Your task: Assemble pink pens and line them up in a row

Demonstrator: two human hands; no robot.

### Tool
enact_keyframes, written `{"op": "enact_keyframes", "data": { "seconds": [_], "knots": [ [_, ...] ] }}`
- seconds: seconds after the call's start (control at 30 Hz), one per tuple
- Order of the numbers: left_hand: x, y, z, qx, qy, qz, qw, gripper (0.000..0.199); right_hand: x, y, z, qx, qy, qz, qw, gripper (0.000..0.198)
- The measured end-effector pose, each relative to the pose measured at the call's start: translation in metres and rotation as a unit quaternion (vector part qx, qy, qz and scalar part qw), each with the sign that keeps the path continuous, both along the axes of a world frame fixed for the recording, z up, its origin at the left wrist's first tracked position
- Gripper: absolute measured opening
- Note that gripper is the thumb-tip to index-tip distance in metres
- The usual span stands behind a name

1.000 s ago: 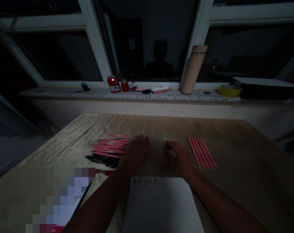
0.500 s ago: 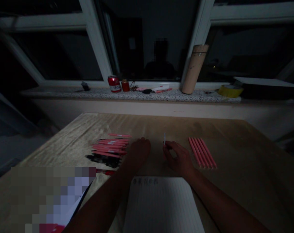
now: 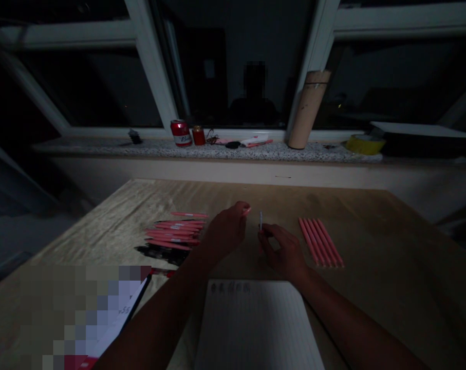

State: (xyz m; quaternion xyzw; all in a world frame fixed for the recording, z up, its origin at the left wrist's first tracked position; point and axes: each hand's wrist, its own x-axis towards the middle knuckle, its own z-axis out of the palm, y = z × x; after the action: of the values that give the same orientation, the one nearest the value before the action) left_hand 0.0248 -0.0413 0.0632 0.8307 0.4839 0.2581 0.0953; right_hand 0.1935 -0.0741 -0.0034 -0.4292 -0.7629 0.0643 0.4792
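Observation:
My right hand (image 3: 282,249) pinches a thin whitish stick, like a pen refill (image 3: 261,220), upright between thumb and fingertips. My left hand (image 3: 230,226) has its fingers closed just left of it. A small pink, pale-tipped pen part (image 3: 246,211) pokes out of that grip, the rest covered by the fingers. To the left lies a loose pile of pink pens (image 3: 174,232), with a single pink pen (image 3: 189,214) behind it. Several pink pens (image 3: 320,242) lie side by side in a slanted row right of my right hand.
A lined notebook (image 3: 259,324) lies at the front middle. Black pens (image 3: 163,253) and a red pen (image 3: 162,272) are on the left, near a partly blurred screen or sheet (image 3: 113,313). The windowsill (image 3: 151,149) holds a red can (image 3: 181,133), a cardboard tube (image 3: 309,110) and yellow tape (image 3: 366,144).
My left hand has moved right and slightly away from me, closer to the right hand, and a small pink pen part now shows in its fingers. The right hand stays in place.

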Motion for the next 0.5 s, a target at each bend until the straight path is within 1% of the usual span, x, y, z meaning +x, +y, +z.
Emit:
{"op": "enact_keyframes", "data": {
  "seconds": [0.07, 0.17, 0.37, 0.5],
  "knots": [
    [0.0005, -0.0024, 0.0067, 0.02, -0.042, -0.033, 0.998, 0.031, 0.0, 0.0, -0.0005, -0.005, -0.001, -0.004, 1.0, 0.016],
    [0.0003, -0.0053, 0.0118, 0.034, -0.07, -0.051, 0.996, 0.034, 0.0002, 0.0003, -0.0013, -0.004, -0.006, -0.008, 1.0, 0.016],
    [-0.0006, -0.0064, 0.0112, 0.042, -0.072, -0.053, 0.995, 0.036, 0.0005, 0.0009, -0.0018, -0.005, -0.006, 0.003, 1.0, 0.016],
    [-0.0001, -0.0076, 0.0121, 0.017, -0.073, -0.046, 0.996, 0.032, 0.0002, 0.0007, -0.0017, 0.0, -0.004, 0.001, 1.0, 0.016]
  ]
}}
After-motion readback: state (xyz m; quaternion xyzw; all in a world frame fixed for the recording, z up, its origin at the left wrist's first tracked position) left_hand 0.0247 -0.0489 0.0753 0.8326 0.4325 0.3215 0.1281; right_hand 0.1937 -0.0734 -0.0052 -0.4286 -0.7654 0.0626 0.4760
